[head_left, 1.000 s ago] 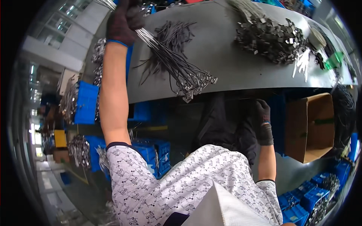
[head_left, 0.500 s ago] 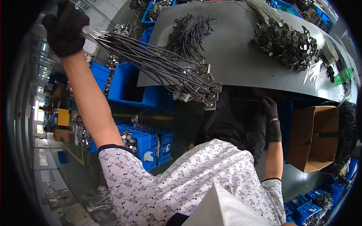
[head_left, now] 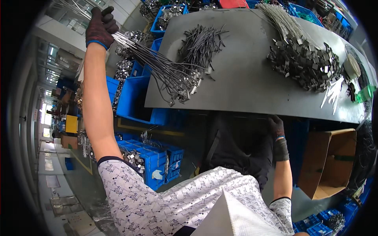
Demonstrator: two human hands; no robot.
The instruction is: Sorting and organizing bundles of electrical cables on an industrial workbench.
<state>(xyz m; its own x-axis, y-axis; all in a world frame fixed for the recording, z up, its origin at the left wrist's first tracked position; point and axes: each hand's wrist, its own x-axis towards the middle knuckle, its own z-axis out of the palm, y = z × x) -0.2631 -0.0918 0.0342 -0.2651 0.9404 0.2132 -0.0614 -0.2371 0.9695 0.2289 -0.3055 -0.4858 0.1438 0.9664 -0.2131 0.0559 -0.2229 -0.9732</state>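
Observation:
My left hand (head_left: 101, 27), in a dark glove, is stretched out to the far left and closed round a bundle of cables (head_left: 151, 63). Pale wire ends stick out past the fist. The grey-sleeved lengths run down to metal end pieces (head_left: 187, 87) at the left part of the grey table (head_left: 240, 74). Behind them lies a pile of short dark sleeves (head_left: 201, 45). My right hand (head_left: 277, 126), gloved with a dark wrist cuff, is low by the table's near edge, close to my thigh. Its fingers are too dark to read.
A heap of wires with metal blocks (head_left: 305, 63) covers the table's right side, near white strips (head_left: 334, 94), a tape roll (head_left: 351, 67) and a green bottle (head_left: 366, 93). Blue bins (head_left: 134, 98) stand at the left; an open cardboard box (head_left: 315, 163) is at the right.
My left hand has shifted right with the cables, and their metal ends have moved from beyond the table's near edge to over its left part. The right hand stays low by the edge.

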